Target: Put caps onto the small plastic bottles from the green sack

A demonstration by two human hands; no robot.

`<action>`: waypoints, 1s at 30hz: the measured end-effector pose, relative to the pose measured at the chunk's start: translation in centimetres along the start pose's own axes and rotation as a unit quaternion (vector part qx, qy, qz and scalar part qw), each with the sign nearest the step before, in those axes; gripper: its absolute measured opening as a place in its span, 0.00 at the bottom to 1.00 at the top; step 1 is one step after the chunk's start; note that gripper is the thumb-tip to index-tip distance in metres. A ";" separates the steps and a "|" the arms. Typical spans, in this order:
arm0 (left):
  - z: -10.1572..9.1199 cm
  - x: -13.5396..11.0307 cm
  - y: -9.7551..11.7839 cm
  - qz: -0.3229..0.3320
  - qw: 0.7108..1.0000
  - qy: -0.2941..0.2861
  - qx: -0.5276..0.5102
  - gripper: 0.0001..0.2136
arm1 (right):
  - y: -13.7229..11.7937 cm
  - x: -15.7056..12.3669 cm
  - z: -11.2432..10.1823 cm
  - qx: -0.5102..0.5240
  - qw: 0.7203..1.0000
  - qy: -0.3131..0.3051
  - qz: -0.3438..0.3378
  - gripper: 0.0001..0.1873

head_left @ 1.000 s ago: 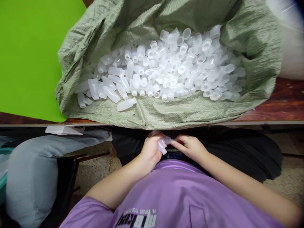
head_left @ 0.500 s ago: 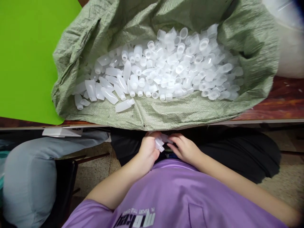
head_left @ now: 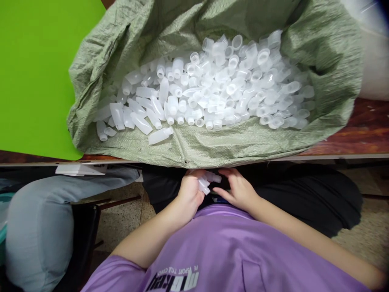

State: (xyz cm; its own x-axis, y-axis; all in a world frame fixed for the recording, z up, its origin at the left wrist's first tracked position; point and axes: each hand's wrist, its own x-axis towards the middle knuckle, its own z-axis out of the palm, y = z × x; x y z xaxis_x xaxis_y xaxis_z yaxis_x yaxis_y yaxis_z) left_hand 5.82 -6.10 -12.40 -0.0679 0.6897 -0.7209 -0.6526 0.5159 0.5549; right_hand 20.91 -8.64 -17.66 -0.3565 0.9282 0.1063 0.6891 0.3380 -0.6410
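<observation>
Small translucent plastic tubes (head_left: pixel 204 185) with narrow necks are gripped in my left hand (head_left: pixel 191 188), just below the table edge over my lap. One tube's neck points right, toward my right hand (head_left: pixel 235 188). That hand is open, thumb and fingers spread apart, with nothing visible between them and a small gap to the tube. Above both hands, a heap of similar tubes (head_left: pixel 219 85) lies loose inside a pale green woven sack (head_left: pixel 146 152), whose mouth faces me. How many tubes my left hand holds is partly hidden by its fingers.
A bright green sheet (head_left: pixel 36 81) covers the table's left side. Reddish-brown tabletop (head_left: pixel 367 125) shows at right, beside a whitish bag (head_left: pixel 372 52). Another person's grey-clad leg (head_left: pixel 39 227) is at lower left by a dark chair (head_left: pixel 83 235).
My right hand's fingers have come off the tube and spread apart, moving slightly right. My left hand stays in place with its tubes. The view has shifted slightly.
</observation>
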 end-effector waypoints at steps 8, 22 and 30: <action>-0.2 0.0 -0.1 0.022 0.999 0.021 0.009 0.08 | -1.0 0.7 0.3 0.118 0.988 -0.041 0.095 0.12; 0.1 5.3 -1.4 0.073 0.996 0.019 0.055 0.09 | 4.2 3.2 4.0 0.183 0.948 -0.062 0.251 0.19; -0.8 6.1 1.1 0.063 0.996 0.043 0.041 0.09 | 9.5 4.6 5.2 0.103 0.967 -0.077 0.221 0.17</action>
State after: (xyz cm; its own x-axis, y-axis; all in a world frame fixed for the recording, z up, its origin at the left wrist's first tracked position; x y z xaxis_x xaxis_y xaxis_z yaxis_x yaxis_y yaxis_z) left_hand 4.08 -1.72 -16.46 -0.2118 0.7067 -0.6751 -0.5708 0.4712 0.6724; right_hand 22.56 -1.97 -27.22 -0.1562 0.9358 -0.3159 0.6614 -0.1384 -0.7371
